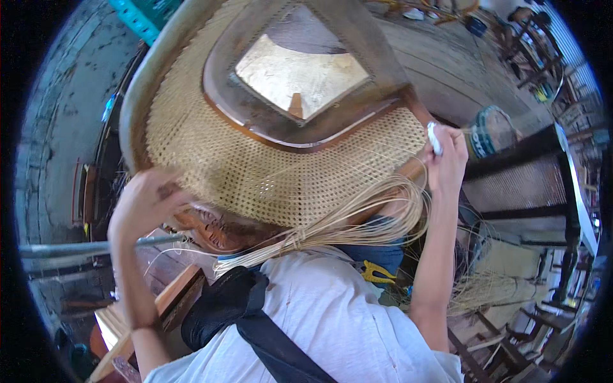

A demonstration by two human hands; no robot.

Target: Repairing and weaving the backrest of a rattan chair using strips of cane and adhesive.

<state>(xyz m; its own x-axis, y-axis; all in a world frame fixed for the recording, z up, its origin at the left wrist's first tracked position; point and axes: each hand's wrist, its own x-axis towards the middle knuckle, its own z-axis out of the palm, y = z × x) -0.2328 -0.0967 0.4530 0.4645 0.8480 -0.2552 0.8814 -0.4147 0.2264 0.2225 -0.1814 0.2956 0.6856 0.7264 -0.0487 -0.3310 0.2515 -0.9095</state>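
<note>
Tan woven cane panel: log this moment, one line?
left hand: blurred, near woven cane panel; right hand: near panel's right edge; pale thin strand bundle: along near edge

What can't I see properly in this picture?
All in the head view:
Left hand: fingertips blurred.
Wooden frame: top cut off by the upper edge.
Blue cloth: partly hidden by cane strands.
Right hand: any strand it pinches is too thin to tell.

A teal crate [135, 19] shows upper left, a green-banded bucket [483, 133] right.
</note>
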